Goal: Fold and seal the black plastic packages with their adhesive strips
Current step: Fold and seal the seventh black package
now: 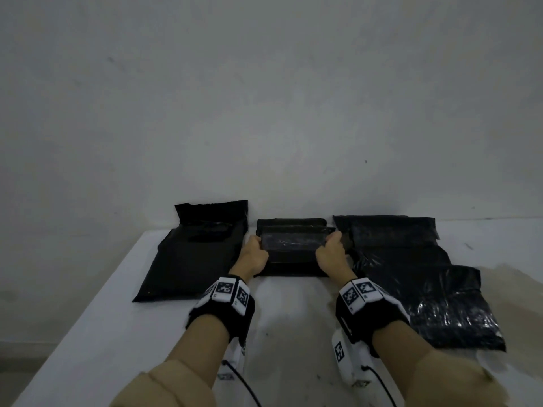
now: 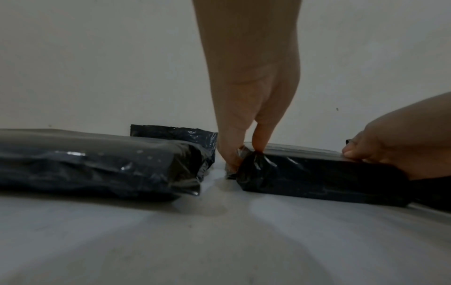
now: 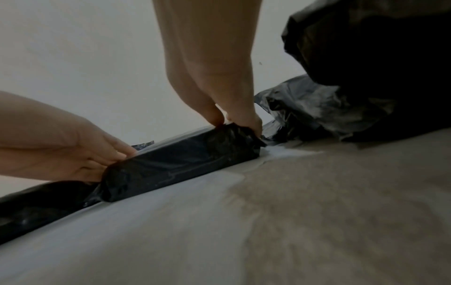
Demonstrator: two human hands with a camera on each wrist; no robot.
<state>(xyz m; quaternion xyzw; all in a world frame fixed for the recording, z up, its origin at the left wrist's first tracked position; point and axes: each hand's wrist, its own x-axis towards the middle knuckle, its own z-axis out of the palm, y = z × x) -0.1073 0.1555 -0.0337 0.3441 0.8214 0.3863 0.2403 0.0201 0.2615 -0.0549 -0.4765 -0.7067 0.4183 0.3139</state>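
A small black plastic package (image 1: 293, 248) (image 2: 317, 177) (image 3: 185, 160) lies on the white table (image 1: 282, 333) between my hands, its flap folded over the top. My left hand (image 1: 255, 250) (image 2: 240, 154) pinches the package's left end between thumb and fingers. My right hand (image 1: 332, 248) (image 3: 238, 123) pinches its right end the same way. A larger black package (image 1: 194, 257) (image 2: 97, 164) lies to the left with its flap standing up against the wall.
A pile of several crinkled black packages (image 1: 417, 277) (image 3: 354, 77) lies to the right, close to my right hand. A grey wall (image 1: 264, 98) rises directly behind the table. The table's left edge (image 1: 88, 312) runs diagonally, with floor beyond it.
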